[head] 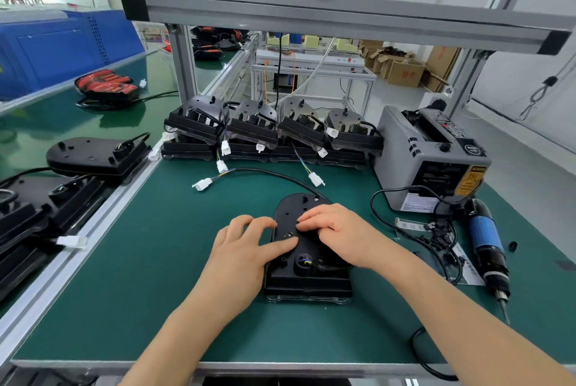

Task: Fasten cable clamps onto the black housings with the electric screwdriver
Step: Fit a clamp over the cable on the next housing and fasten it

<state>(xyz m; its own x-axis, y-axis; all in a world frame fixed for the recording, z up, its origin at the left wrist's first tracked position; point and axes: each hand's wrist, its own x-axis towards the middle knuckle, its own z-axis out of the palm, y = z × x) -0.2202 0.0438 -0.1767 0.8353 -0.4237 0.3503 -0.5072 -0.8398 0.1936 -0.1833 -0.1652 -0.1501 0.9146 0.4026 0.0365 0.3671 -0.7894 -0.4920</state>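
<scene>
Two bare forearms enter from bottom edge of frame, narrowing toward wrists at centre. No sleeves visible; arms uncovered right to frame edge. Left hand, lower centre: bare, no glove, ring or watch showing. Right hand, just right of centre: likewise bare, no glove, no wristband. Fingernails short, unpainted where they show. Fingers slender. Rest of body out of view.

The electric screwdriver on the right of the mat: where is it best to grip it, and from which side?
Probably grip the electric screwdriver around its blue barrel, coming from above with the right hand. It lies flat on the green mat, bit toward the person, cord at the far end, so fingers can wrap the barrel.
</scene>
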